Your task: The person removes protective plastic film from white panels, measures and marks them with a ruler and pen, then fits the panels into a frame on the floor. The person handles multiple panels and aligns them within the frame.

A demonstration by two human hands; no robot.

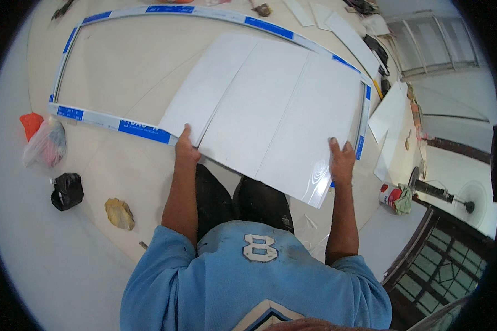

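Several glossy white panel strips (259,105) lie edge to edge as one wide sheet in front of me, over the right part of a long rectangular frame (143,11). The frame is white with blue printed film along its bars. My left hand (186,148) grips the sheet's near edge at the left, thumb on top and fingers hidden underneath. At the near right edge my right hand (342,160) holds the sheet in the same way. The sheet's near end sits tilted over my dark trousers, and its far end reaches the frame's far bar.
On the floor at left are an orange bag (31,126), a clear plastic bag (49,143), a black bag (67,191) and a yellowish sponge-like lump (119,214). White offcuts (352,43) lie far right. A can with a cloth (395,197) and a fan (472,201) stand right.
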